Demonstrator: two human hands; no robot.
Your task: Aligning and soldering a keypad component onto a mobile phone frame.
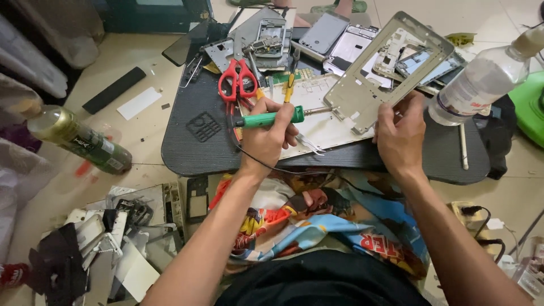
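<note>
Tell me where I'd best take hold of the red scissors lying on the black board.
Probably by the looped handles of the red scissors. They point toward the person, with the blades running away under the phone parts. Come from the near side, left of the left hand holding the soldering iron; that side looks free.
</note>
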